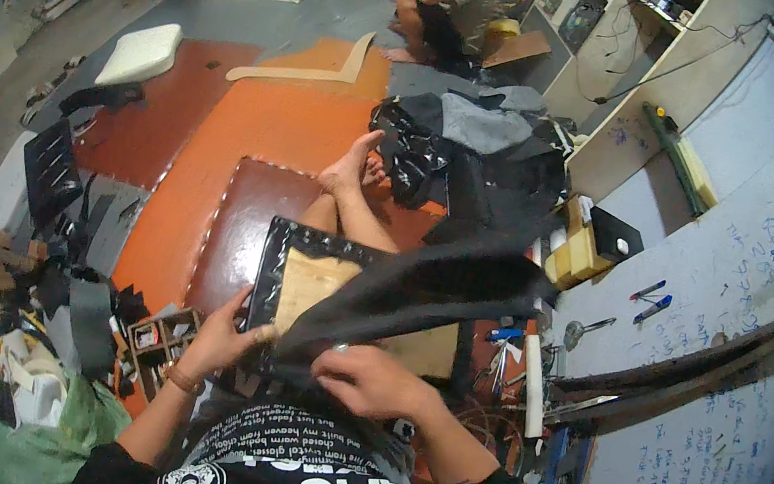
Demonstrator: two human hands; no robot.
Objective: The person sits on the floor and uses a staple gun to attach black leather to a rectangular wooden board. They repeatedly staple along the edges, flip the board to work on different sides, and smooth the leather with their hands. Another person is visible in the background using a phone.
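Observation:
Across my lap lies a wooden panel (308,282) with black glossy covering folded over its edges. A strip of black cloth (414,292) stretches over it, blurred toward its raised far right end. My left hand (227,338) is closed on the panel's near left corner, its thumb on top beside the end of the cloth. Just right of it, my right hand (367,381) is closed, fingers curled against the cloth's near edge. The tips of its fingers are partly hidden.
Black material and grey cloth (487,121) lie heaped beyond my feet. Hand tools (505,357) lie at my right beside a white written-on board (687,391). On my left stand a wooden tool box (158,343) and a green sack (40,420). Another person (450,4) squats at the back.

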